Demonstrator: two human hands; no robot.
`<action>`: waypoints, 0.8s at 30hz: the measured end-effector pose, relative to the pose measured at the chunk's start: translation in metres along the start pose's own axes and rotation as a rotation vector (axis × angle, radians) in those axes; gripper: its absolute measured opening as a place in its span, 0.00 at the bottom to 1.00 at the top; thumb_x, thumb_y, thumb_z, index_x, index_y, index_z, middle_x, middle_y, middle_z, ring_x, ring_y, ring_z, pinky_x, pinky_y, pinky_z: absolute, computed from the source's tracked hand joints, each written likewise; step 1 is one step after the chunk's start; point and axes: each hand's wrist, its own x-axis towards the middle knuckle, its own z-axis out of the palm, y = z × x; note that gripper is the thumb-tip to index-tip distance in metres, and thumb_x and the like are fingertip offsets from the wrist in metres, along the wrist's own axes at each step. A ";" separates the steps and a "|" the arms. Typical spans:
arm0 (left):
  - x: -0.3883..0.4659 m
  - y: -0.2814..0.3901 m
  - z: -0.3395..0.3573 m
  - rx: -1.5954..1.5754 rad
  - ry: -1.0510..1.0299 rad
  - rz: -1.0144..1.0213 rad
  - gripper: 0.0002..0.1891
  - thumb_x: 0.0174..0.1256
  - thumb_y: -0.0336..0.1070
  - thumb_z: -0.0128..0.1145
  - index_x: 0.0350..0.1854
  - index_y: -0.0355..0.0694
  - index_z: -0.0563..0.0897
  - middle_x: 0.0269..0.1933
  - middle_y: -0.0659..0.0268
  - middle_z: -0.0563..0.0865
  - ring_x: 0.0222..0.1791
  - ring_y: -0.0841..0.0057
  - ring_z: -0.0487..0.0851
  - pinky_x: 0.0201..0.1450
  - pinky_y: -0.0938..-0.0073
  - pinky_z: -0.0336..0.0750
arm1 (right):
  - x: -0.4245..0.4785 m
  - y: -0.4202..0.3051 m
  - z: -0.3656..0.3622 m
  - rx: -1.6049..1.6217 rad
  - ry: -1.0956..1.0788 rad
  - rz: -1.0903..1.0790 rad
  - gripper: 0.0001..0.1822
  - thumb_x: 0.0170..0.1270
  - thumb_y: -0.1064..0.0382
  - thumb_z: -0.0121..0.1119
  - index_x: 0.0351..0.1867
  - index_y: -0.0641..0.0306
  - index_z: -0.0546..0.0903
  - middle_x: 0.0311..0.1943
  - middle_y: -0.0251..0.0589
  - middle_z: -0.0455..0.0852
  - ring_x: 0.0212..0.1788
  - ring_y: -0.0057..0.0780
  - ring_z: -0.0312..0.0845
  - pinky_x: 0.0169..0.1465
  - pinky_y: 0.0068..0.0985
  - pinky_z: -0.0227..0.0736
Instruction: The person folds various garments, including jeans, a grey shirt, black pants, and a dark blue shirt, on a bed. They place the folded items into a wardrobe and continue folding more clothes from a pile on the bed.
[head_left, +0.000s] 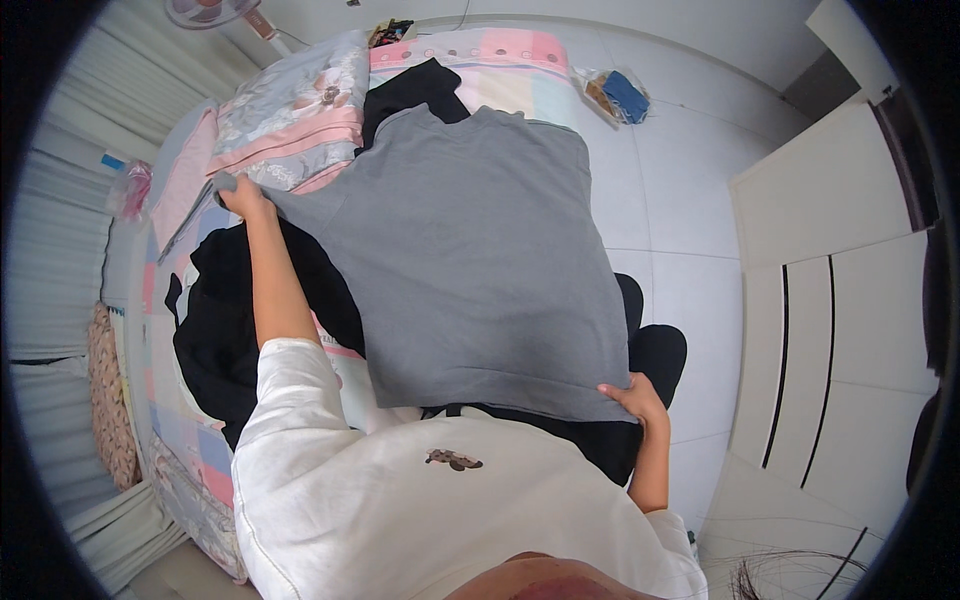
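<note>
A grey T-shirt (480, 255) lies spread over the bed's edge and my lap, its neckline pointing away from me. At the far left, my left hand (246, 199) grips the end of its sleeve and stretches it sideways. My right hand (636, 397) pinches the hem's right corner beside my knee. Black clothing (214, 322) sits heaped on the bed under my left forearm. Another black garment (409, 88) shows beyond the shirt's collar, partly covered by it.
Folded floral bedding (300, 112) is stacked on the checkered bed sheet (517, 67). A plastic bag with blue and brown contents (619, 96) rests on the tiled floor (682, 195). To the right are white cabinets (810, 202); a fan (217, 11) stands behind the bed, near curtains (60, 225).
</note>
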 end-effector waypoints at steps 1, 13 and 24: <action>-0.003 0.014 0.000 0.120 -0.052 0.187 0.23 0.63 0.30 0.56 0.60 0.28 0.76 0.57 0.46 0.84 0.56 0.51 0.85 0.62 0.55 0.77 | 0.002 0.001 0.000 -0.012 -0.008 -0.013 0.25 0.57 0.56 0.80 0.47 0.76 0.87 0.38 0.44 0.92 0.38 0.28 0.85 0.48 0.29 0.79; -0.216 -0.001 -0.033 0.884 -1.427 1.135 0.43 0.54 0.17 0.57 0.76 0.57 0.69 0.61 0.55 0.78 0.60 0.55 0.80 0.56 0.60 0.80 | 0.000 -0.001 -0.003 -0.107 -0.015 -0.051 0.27 0.57 0.52 0.79 0.47 0.76 0.87 0.40 0.53 0.92 0.42 0.41 0.89 0.51 0.34 0.79; -0.190 -0.015 -0.085 1.151 -1.492 0.735 0.31 0.54 0.24 0.63 0.65 0.45 0.78 0.66 0.55 0.76 0.63 0.51 0.77 0.62 0.53 0.76 | -0.003 -0.010 -0.013 -0.236 -0.010 -0.184 0.26 0.56 0.56 0.78 0.53 0.68 0.86 0.45 0.50 0.90 0.50 0.43 0.85 0.57 0.36 0.77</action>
